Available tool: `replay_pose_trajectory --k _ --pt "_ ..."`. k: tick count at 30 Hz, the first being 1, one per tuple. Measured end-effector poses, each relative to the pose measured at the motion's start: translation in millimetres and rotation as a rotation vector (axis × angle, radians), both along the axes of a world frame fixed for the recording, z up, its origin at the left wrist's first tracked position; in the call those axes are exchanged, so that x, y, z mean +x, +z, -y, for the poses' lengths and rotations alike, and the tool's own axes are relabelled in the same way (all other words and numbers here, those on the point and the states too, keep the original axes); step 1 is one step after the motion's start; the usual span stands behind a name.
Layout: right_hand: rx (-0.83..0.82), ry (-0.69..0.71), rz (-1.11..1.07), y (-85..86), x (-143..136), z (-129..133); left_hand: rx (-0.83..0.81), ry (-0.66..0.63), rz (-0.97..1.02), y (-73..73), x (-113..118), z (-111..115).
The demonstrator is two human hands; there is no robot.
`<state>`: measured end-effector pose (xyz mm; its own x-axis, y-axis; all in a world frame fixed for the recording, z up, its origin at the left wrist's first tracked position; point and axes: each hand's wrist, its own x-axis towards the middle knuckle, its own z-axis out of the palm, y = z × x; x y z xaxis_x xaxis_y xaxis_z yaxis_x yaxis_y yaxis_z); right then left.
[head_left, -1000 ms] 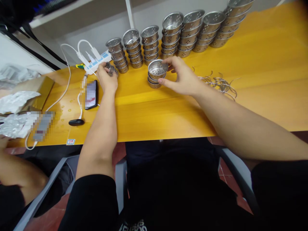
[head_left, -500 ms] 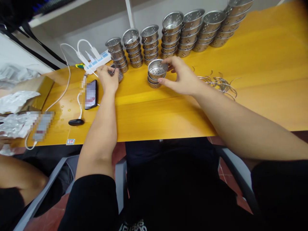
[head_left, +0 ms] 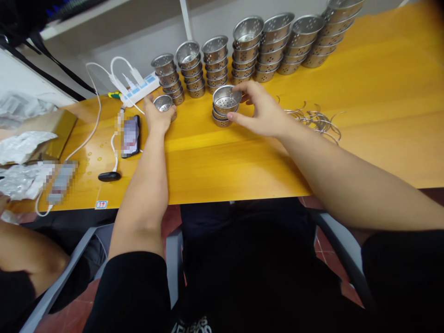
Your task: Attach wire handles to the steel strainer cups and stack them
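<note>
My left hand (head_left: 157,115) has its fingers and thumb round the sides of a perforated metal cup (head_left: 163,102) on the yellow table. That cup's open top faces up, close in front of the leftmost tall stack. Farther right, a short stack of perforated metal cups (head_left: 225,98) stands upright on the table. My right hand (head_left: 258,108) grips this stack from its right side, forefinger at the upper rim and thumb lower down. Part of the right hand's other fingers is hidden behind the cups.
Several tall stacks of perforated cups (head_left: 244,53) line the table's back. Loose curved metal wires (head_left: 315,120) lie right of my right hand. A power strip (head_left: 144,90) with white cables, a phone (head_left: 131,136) and a black device (head_left: 109,176) are at left. Another person's arm (head_left: 31,249) shows at lower left.
My left hand has shifted slightly down and left, and the cup in it has turned from tilted to upright, its inside now showing. The right hand and its stack look unchanged.
</note>
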<state>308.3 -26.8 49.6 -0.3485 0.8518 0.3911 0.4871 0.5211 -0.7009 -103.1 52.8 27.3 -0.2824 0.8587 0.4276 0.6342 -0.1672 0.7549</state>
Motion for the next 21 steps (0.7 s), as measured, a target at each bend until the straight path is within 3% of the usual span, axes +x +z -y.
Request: replay_pose_trajectory --k 3,10,18,21 --pt "-0.015 0.001 0.006 2.3 0 2 -0.033 0.154 0.006 6.3 8 5" --pt "-0.037 0.019 0.007 3.3 0 2 -0.069 0.198 0.055 21.3 27 17" --pt "0.020 0.041 0.014 13.6 1 10 -0.135 0.176 -0.061 32.3 30 20" --pt "0.049 -0.018 -0.014 23.1 6 11 0.007 0.124 -0.086 39.9 32 24"
